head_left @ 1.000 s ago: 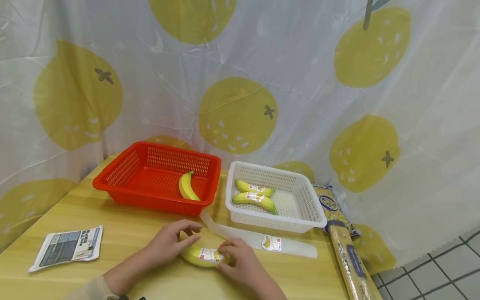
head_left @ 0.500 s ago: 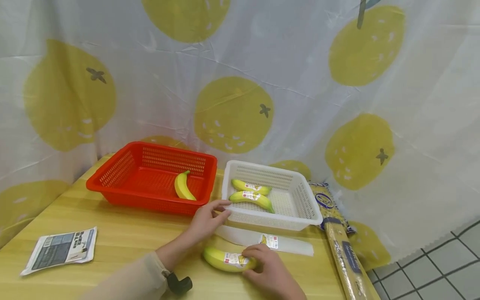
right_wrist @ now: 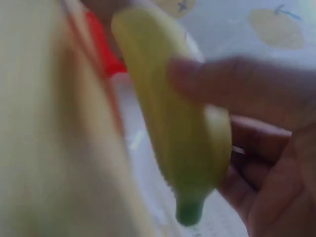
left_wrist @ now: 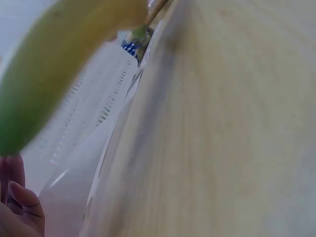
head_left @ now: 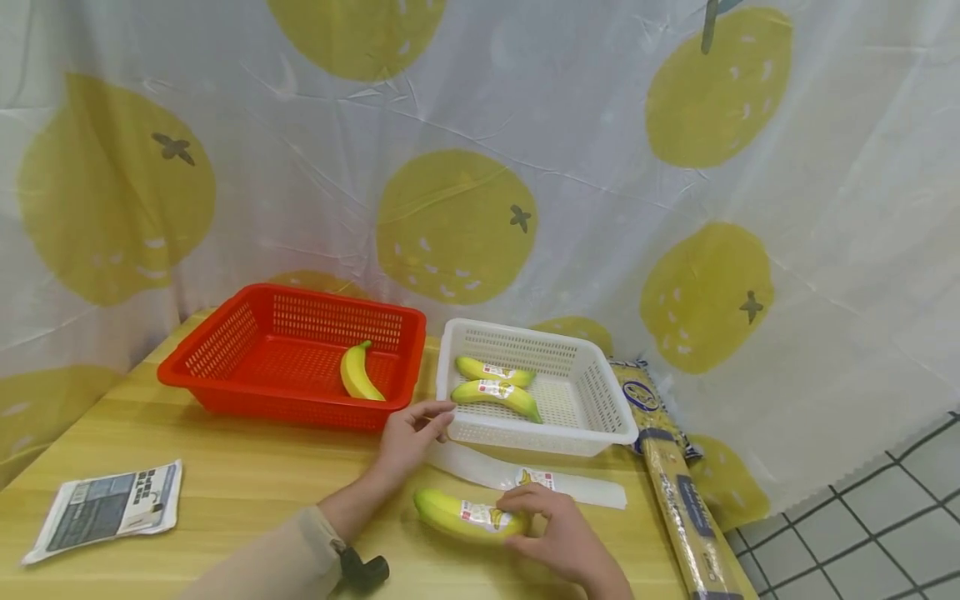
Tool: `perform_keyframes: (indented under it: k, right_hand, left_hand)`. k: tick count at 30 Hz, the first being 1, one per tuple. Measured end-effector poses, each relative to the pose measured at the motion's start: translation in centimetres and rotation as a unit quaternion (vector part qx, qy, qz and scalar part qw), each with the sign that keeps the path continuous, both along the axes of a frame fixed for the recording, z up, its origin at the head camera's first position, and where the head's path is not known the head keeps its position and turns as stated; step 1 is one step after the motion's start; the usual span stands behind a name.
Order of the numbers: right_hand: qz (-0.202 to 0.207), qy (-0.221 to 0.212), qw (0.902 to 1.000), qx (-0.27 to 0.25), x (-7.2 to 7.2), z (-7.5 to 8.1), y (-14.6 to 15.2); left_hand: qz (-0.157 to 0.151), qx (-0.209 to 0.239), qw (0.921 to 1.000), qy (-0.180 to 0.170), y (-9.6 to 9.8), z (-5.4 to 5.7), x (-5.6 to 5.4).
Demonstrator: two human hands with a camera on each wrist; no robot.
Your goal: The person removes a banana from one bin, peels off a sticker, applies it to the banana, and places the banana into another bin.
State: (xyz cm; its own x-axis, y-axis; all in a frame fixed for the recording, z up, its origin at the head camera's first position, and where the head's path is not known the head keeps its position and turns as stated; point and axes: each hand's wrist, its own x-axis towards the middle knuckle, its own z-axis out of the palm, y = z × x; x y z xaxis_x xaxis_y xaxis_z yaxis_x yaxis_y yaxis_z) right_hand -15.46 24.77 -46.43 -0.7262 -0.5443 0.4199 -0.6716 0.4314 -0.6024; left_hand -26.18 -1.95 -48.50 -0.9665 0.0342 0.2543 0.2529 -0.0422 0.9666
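Note:
My right hand [head_left: 558, 533] grips a yellow banana [head_left: 457, 514] by its right end, with a white banana-picture label on its side. In the right wrist view, the thumb lies across this banana [right_wrist: 173, 108], green stem end down. My left hand [head_left: 408, 437] is at the front left corner of the white basket [head_left: 525, 435], fingers loosely bent and over the left end of a translucent label strip [head_left: 480, 469]. One label [head_left: 535, 478] is on that strip. In the left wrist view the blurred banana [left_wrist: 44, 74] hangs above the left hand's fingers [left_wrist: 27, 202].
Two labelled bananas [head_left: 495, 392] lie in the white basket. A red basket [head_left: 285, 408] beside it holds one banana [head_left: 357, 372] with no label showing. A flat printed packet [head_left: 108, 508] lies at left. Pasta packages [head_left: 682, 508] line the table's right edge.
My left hand has left the banana and moved up and right to the white basket's corner. The right hand has shifted rightward, still holding the banana.

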Motion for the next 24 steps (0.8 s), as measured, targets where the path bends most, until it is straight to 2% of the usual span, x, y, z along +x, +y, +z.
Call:
perform_keyframes:
  k: [2,4,6,7,10,12,14,17,20,24]
  right_hand:
    - [0.027,-0.03,0.9963,-0.076,-0.5,1.2,1.1]
    - [0.034,-0.046,0.9877,-0.146,-1.5,2.8,2.1]
    - [-0.004,-0.036,0.9826,-0.182,-2.9,4.7,2.7]
    - [-0.041,-0.024,0.9829,-0.178,-3.8,5.6,2.9]
    - [-0.153,-0.002,0.9837,-0.094,-6.9,7.6,2.7]
    - [-0.189,-0.012,0.9819,-0.009,-9.1,8.1,2.2]
    - [-0.186,-0.022,0.9793,0.076,-11.2,8.0,1.6]
    - [-0.149,-0.05,0.9754,0.154,-13.7,7.3,0.8]
    - [-0.119,-0.08,0.9703,0.195,-15.3,6.7,0.3]
    - [-0.106,-0.117,0.9644,0.212,-16.6,6.2,0.0]
  left_hand:
    - [-0.003,0.002,1.0,0.0,-0.1,-0.1,0.0]
    - [-0.006,0.002,1.0,0.003,-0.1,-0.1,-0.1]
    - [-0.006,0.001,1.0,0.005,-0.1,-0.2,-0.2]
    - [-0.004,0.001,1.0,0.005,-0.2,-0.2,-0.2]
    - [-0.001,0.003,0.9999,0.011,-0.2,-0.3,-0.3]
    - [0.002,0.004,0.9999,0.014,-0.2,-0.5,-0.3]
    - [0.003,0.006,0.9999,0.016,-0.3,-0.6,-0.3]
    - [-0.002,0.01,0.9998,0.016,-0.2,-0.7,-0.2]
    - [-0.014,0.015,0.9997,0.016,-0.2,-0.7,-0.2]
    - [-0.02,0.015,0.9995,0.017,-0.2,-0.7,-0.2]
